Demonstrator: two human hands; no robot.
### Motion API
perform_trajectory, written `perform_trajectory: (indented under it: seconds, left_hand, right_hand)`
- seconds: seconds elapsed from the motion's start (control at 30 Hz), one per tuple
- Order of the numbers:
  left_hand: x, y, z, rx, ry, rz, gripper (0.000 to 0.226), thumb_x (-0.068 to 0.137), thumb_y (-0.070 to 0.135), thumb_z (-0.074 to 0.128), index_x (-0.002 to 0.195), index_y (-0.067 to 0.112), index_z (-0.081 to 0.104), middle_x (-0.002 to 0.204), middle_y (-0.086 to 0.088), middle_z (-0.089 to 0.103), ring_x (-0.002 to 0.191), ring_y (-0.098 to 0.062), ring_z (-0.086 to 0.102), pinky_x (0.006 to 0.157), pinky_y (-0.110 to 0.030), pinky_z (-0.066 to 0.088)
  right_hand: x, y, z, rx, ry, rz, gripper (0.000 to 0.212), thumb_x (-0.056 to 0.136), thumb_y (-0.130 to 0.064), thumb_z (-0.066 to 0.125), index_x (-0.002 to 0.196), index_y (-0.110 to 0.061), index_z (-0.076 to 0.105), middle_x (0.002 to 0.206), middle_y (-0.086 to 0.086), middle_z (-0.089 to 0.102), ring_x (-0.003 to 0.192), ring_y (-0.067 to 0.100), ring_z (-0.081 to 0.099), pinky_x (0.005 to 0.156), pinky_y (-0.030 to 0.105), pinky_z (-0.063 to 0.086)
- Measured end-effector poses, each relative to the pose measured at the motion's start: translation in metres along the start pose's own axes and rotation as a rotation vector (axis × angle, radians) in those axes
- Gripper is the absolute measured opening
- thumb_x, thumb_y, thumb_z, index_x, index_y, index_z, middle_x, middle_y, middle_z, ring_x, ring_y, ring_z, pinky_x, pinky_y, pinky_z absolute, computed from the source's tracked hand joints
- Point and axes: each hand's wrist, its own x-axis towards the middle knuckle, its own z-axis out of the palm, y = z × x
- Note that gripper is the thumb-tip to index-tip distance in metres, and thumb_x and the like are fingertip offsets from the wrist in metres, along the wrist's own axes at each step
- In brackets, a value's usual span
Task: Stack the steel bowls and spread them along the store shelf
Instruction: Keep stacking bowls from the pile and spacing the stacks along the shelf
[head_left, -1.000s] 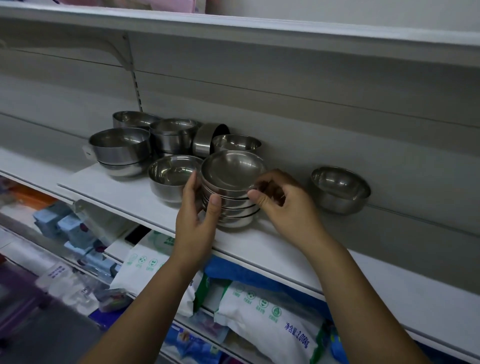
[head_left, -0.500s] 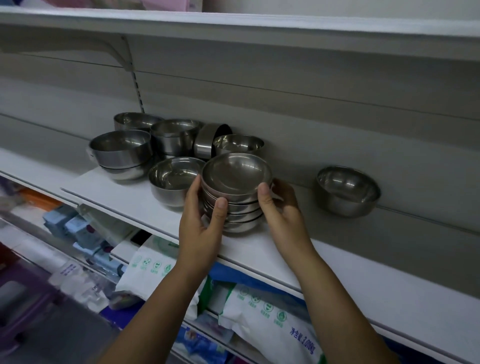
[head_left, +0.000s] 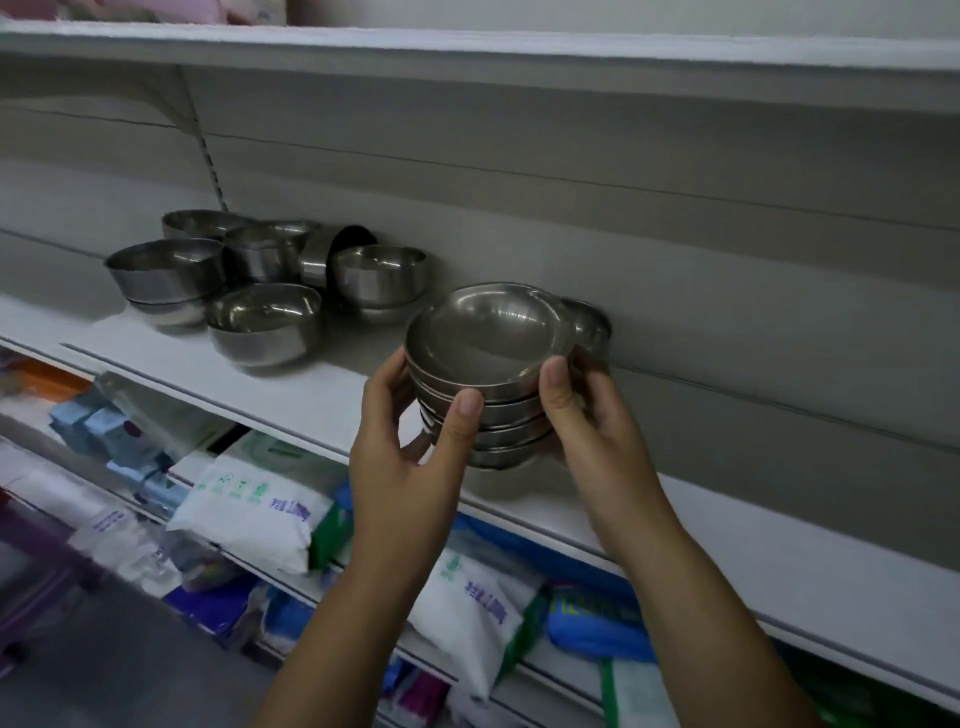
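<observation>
A stack of several shallow steel bowls (head_left: 488, 358) hangs just above the white store shelf (head_left: 332, 400), held between both hands. My left hand (head_left: 410, 462) grips its left side with the thumb on the rim. My right hand (head_left: 592, 431) grips the right side. Right behind the stack a single steel bowl (head_left: 592, 325) sits by the back wall, mostly hidden. A cluster of deeper steel bowls (head_left: 265, 322) stands at the shelf's left, some nested in pairs, one lying on its side (head_left: 337, 249).
The shelf runs bare to the right of my hands. Another shelf (head_left: 467, 57) hangs overhead. Below, white and blue packaged goods (head_left: 260, 509) fill the lower shelf.
Both hands have lifted the stack off the shelf and carried it right, away from the bowl cluster, up against the lone bowl on the right.
</observation>
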Motion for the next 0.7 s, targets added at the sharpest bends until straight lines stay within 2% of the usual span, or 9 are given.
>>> perform_trajectory:
  seconds: [0.07,0.2,0.33,0.4,0.53,0.63,0.7]
  left_hand:
    - [-0.021,0.012,0.025,-0.039,-0.026,-0.017,0.061,0.085,0.045,0.075,0.137,0.023,0.052,0.129,0.010,0.065,0.126,-0.009,0.059,0.085,-0.018,0.055]
    - [-0.051,0.031,0.065,-0.121,-0.123,-0.037,0.054,0.081,0.035,0.080,0.128,0.026,0.054,0.126,0.006,0.065,0.121,-0.007,0.061,0.081,-0.011,0.052]
    - [-0.073,0.044,0.101,-0.173,-0.231,-0.039,0.053,0.075,0.038,0.075,0.123,0.028,0.055,0.123,0.006,0.066,0.118,-0.007,0.062,0.082,-0.011,0.052]
    - [-0.081,0.048,0.120,-0.172,-0.335,-0.050,0.054,0.079,0.044,0.080,0.124,0.027,0.056,0.122,0.006,0.067,0.118,-0.009,0.063,0.083,-0.012,0.052]
    - [-0.104,0.053,0.147,-0.150,-0.506,-0.067,0.060,0.075,0.052,0.077,0.125,0.028,0.055,0.123,0.009,0.067,0.119,-0.010,0.063,0.096,-0.027,0.053]
    - [-0.130,0.063,0.169,-0.160,-0.607,-0.085,0.063,0.071,0.058,0.077,0.125,0.034,0.055,0.121,0.015,0.067,0.116,-0.002,0.062,0.090,-0.014,0.051]
    - [-0.149,0.072,0.188,-0.156,-0.671,-0.091,0.064,0.070,0.059,0.078,0.126,0.038,0.055,0.119,0.020,0.067,0.114,0.004,0.061,0.083,-0.007,0.049]
  right_hand:
    - [-0.019,-0.009,-0.033,0.010,0.047,-0.011,0.066,0.073,-0.076,0.066,0.126,-0.035,0.064,0.124,-0.010,0.071,0.114,0.008,0.069,0.099,0.042,0.056]
    - [-0.054,-0.023,-0.085,-0.011,0.144,-0.052,0.062,0.075,-0.065,0.063,0.127,-0.032,0.064,0.122,-0.009,0.072,0.110,0.006,0.070,0.097,0.042,0.058]
    - [-0.085,-0.031,-0.123,-0.048,0.268,-0.045,0.061,0.077,-0.068,0.062,0.128,-0.034,0.063,0.122,-0.008,0.072,0.110,0.007,0.070,0.098,0.044,0.058]
    - [-0.105,-0.034,-0.142,-0.048,0.383,-0.050,0.062,0.076,-0.071,0.062,0.128,-0.037,0.063,0.122,-0.011,0.072,0.110,0.006,0.070,0.099,0.043,0.057]
    - [-0.150,-0.039,-0.172,-0.056,0.556,-0.047,0.064,0.076,-0.071,0.060,0.129,-0.034,0.063,0.122,-0.009,0.071,0.109,0.006,0.070,0.096,0.041,0.059]
    - [-0.184,-0.047,-0.197,-0.078,0.633,-0.044,0.061,0.078,-0.068,0.058,0.129,-0.035,0.063,0.122,-0.011,0.071,0.107,0.002,0.070,0.090,0.031,0.060]
    - [-0.208,-0.051,-0.217,-0.097,0.669,-0.045,0.060,0.080,-0.069,0.057,0.130,-0.036,0.062,0.124,-0.011,0.070,0.111,0.004,0.069,0.090,0.031,0.060]
